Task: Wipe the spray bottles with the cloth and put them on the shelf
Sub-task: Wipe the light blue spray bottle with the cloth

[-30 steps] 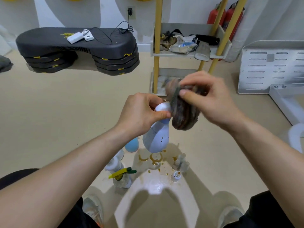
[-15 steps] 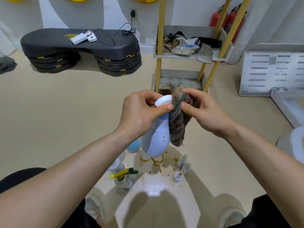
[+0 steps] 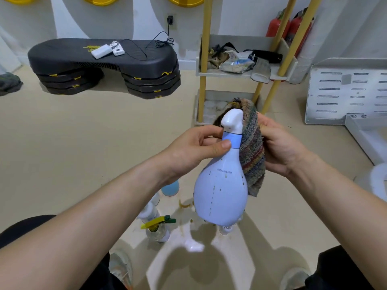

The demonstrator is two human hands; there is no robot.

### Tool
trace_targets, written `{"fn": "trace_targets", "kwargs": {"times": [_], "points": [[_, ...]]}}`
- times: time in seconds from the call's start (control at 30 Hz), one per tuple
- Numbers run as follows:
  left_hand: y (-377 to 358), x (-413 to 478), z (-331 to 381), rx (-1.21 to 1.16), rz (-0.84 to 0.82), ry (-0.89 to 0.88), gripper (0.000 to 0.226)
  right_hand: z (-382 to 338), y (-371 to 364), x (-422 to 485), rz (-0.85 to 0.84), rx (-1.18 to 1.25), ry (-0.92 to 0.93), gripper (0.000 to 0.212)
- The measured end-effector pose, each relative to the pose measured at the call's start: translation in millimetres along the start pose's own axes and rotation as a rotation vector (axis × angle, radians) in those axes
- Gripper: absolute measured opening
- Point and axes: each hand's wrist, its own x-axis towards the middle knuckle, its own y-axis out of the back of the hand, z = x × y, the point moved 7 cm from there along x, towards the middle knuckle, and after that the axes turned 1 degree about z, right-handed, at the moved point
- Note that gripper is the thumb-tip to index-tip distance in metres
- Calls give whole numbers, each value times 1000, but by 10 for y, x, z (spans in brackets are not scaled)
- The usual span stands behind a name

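Bottle [image 3: 222,191] wiping is midway, I judge: spare bottles [image 3: 157,229] stand on the floor below my left hand [image 3: 194,149], and the shelf [image 3: 226,74] beyond my hands shows no bottle that I can make out. My left hand pinches the neck, thumb and fingers curled round it. The cloth [image 3: 252,151] lies against its right side, clutched in my right hand [image 3: 280,147].
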Motion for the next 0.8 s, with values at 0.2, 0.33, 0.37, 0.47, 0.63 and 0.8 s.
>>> {"fn": "trace_targets", "kwargs": {"times": [0.2,0.33,0.37,0.47,0.63,0.8], "points": [[160,21,-120,-47,228,21,14,-87,237,19,489,-319,212,17],[303,29,-141,26,445,1,24,-247,245,-141,667,-413,351,14],[321,31,-124,25,484,-32,24,-251,152,-153,633,-461,375,17],[303,36,-120,55,562,-88,27,-114,-123,-150,540,-567,333,15],[297,22,-166,115,593,-7,31,-28,-116,-139,480,-337,101,13],[289,-43,-14,172,636,-131,20,-11,-205,-146,375,-207,104,17]]}}
